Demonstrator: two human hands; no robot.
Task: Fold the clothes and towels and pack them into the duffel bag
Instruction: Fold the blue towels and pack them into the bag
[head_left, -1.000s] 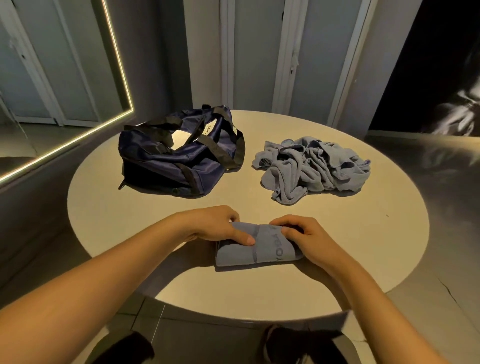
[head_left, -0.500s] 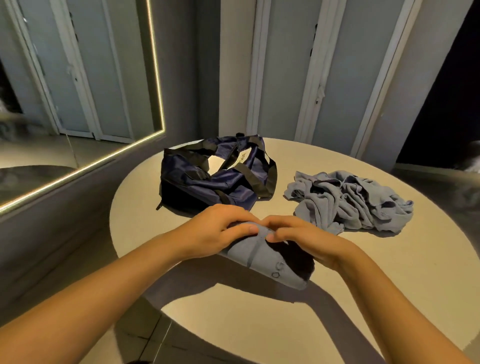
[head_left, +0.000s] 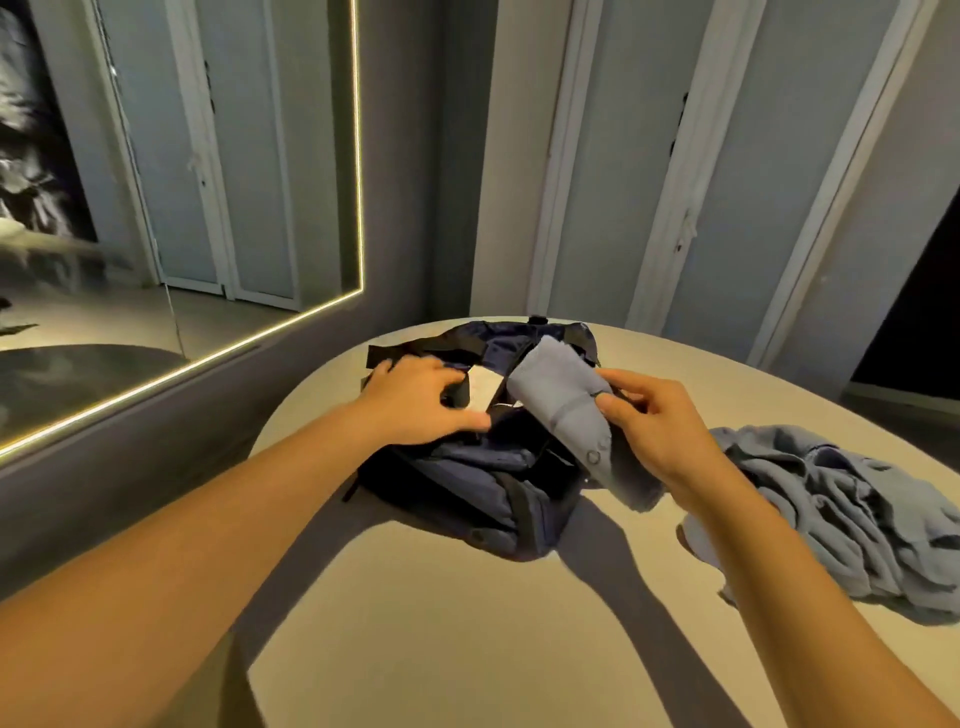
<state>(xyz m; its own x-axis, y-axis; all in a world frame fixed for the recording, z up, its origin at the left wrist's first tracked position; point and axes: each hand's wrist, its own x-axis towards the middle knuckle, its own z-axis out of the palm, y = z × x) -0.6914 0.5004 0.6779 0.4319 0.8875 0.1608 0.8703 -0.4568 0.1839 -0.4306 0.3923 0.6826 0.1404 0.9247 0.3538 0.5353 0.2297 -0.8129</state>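
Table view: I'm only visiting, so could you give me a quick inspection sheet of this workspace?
Surface: round pale table, with the arms' shadows across it.
Job's things: dark blue duffel bag, open; blue folded garment held over its opening; blue unfolded pile lying to the right.
Clutter: nothing seen.
Hands: left hand grips the bag's rim; right hand holds the folded garment.
Cables: nothing seen.
Surroundings: mirror with a lit edge on the left; pale doors behind.

Slightly glossy navy fabric duffel bag (head_left: 483, 483), matt soft blue-grey cloth bundle (head_left: 566, 405), smooth matt table (head_left: 467, 623), glossy mirror (head_left: 156, 208)
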